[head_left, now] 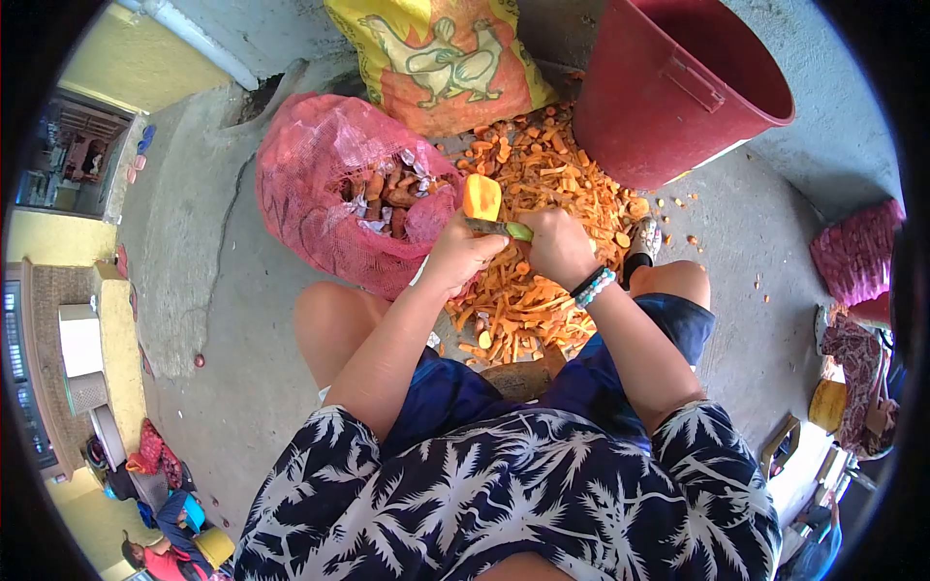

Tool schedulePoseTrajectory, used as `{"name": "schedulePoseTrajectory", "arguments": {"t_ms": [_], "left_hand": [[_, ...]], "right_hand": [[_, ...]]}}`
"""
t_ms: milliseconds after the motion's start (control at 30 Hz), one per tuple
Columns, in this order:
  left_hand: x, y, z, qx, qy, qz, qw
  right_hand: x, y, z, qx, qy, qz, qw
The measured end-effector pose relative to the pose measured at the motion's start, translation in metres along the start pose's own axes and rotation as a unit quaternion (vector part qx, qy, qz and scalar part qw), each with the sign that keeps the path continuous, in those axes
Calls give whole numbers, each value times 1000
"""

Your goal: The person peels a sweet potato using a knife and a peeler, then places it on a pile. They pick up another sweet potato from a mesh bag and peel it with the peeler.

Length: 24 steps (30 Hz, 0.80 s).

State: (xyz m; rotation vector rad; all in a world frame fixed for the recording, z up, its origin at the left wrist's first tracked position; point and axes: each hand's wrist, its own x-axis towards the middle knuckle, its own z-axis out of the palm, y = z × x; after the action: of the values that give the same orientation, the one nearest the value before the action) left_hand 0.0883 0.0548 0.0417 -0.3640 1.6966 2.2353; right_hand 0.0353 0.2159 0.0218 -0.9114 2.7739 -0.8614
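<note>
My left hand (459, 256) is closed round the lower end of a peeled sweet potato (481, 198), whose bright orange flesh sticks up above the fingers. In my right hand (559, 247) is a knife (492, 227) with a green handle. Its dark blade lies across the sweet potato's lower part, close to my left thumb. Under both hands spreads a heap of orange peelings and cut pieces (542, 310). Left of the heap, a pink mesh sack (310, 194) gapes open, showing several unpeeled brown-red sweet potatoes (395, 198) and scraps of paper.
A tall red bin (639, 107) stands at the back right, by the wall. Behind the heap leans a yellow and orange sack (446, 68) with printed chickens. A full pink mesh sack (857, 252) sits far right. Other people are at the lower left and right edges.
</note>
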Motion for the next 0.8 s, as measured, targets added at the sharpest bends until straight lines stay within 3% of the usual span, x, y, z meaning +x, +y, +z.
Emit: {"name": "schedulePoseTrajectory", "arguments": {"t_ms": [100, 167, 367, 400, 433, 567, 633, 700, 800], "left_hand": [[-1, 2, 5, -7, -17, -3, 1000], [0, -1, 7, -15, -25, -67, 997], [7, -5, 3, -51, -37, -133, 989], [-2, 0, 14, -7, -40, -163, 986], [-11, 0, 18, -12, -112, -169, 979], [-13, -8, 8, -33, -79, -136, 987], [-10, -4, -2, -31, -53, -108, 992], [-5, 2, -8, -32, -86, -60, 994], [-9, 9, -5, -100, -75, -82, 989]], "right_hand": [[3, 7, 4, -22, -12, -6, 1000], [9, 6, 3, -63, -31, 45, 997], [28, 28, 20, -85, -30, 111, 990], [34, 55, 26, -92, -55, 208, 972], [37, 75, 28, -94, -77, 304, 945], [35, 118, 32, -157, -48, 272, 948], [31, 98, 4, -143, -50, 293, 944], [24, 85, -9, -174, -23, 262, 949], [22, 76, -15, -180, -14, 252, 951]]}}
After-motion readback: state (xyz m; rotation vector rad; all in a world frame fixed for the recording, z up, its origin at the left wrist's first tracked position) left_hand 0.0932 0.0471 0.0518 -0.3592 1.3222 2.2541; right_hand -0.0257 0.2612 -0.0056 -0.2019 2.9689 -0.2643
